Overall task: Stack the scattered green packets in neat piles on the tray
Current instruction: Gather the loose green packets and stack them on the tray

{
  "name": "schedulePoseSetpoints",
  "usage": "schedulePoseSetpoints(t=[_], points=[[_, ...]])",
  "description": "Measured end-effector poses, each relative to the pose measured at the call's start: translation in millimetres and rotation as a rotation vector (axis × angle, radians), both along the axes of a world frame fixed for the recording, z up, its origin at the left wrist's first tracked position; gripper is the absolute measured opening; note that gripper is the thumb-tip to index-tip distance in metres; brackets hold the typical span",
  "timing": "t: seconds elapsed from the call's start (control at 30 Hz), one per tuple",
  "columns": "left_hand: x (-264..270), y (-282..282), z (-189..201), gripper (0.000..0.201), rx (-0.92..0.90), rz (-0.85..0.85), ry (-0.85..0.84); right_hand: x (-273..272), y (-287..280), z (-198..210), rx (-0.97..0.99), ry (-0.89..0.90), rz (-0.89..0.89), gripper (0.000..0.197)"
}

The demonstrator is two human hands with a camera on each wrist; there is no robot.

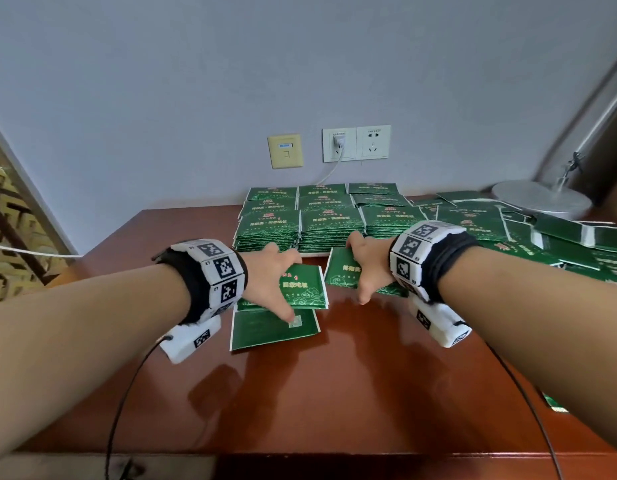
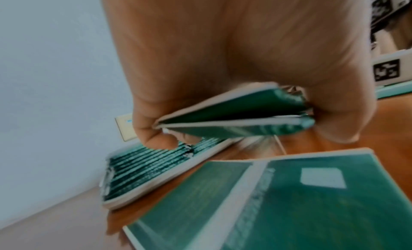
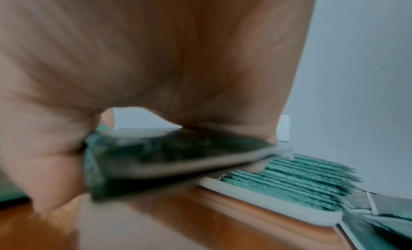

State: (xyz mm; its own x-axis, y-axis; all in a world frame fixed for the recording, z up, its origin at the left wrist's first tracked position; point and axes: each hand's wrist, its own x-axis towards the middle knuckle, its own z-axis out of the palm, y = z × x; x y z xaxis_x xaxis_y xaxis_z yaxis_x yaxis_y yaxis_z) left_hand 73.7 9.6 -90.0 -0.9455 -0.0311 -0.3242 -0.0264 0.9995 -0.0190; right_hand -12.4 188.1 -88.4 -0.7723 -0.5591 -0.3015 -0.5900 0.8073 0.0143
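Note:
A white tray (image 1: 315, 254) at the back of the table holds neat stacks of green packets (image 1: 329, 220) in three columns. In front of it, my left hand (image 1: 273, 279) grips two green packets (image 2: 234, 116) by their edges, just above the table. One more green packet (image 1: 272, 330) lies flat under that hand, back side up. My right hand (image 1: 360, 270) grips a small bundle of green packets (image 3: 169, 157) close to the tray's front rim (image 3: 267, 200). Many loose green packets (image 1: 507, 233) lie scattered on the right.
The brown wooden table (image 1: 334, 393) ends against a grey wall with sockets (image 1: 355, 143) and a plugged-in white cable. A round metal lamp base (image 1: 542, 199) stands at the back right among the scattered packets. One packet corner (image 1: 554, 403) shows near the right front edge.

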Motion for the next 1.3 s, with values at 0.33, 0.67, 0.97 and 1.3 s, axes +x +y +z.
schedulePoseSetpoints(t=[0.33, 0.67, 0.97, 1.3], points=[[-63, -47, 65, 0.100, -0.063, 0.057, 0.140, -49, -22, 49, -0.135, 0.102, 0.069, 0.092], [-168, -103, 88, 0.094, -0.079, 0.082, 0.200, -147, -82, 82, -0.116, 0.098, 0.069, 0.079], [-250, -144, 62, 0.093, -0.141, 0.087, 0.103, -223, -138, 61, -0.029, 0.103, 0.088, 0.074], [-271, -153, 38, 0.083, 0.090, 0.076, 0.049, -251, -145, 41, -0.032, 0.038, 0.114, 0.083]])
